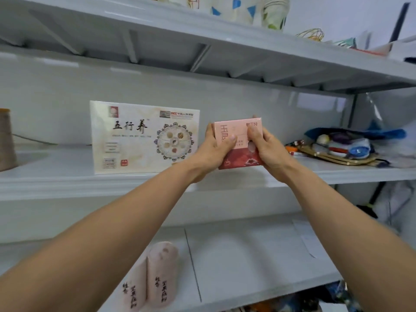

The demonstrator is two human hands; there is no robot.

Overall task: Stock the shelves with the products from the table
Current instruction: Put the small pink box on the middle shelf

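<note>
Pink box (240,131) stands upright near the middle shelf's (67,183) front edge, just beside the white box (135,136), gripped by left hand (213,149) and right hand (265,147).

Glossy pale-grey metal shelves (67,185) with a matching back panel (247,97) fill the view, white wall (337,12) at upper right.
</note>
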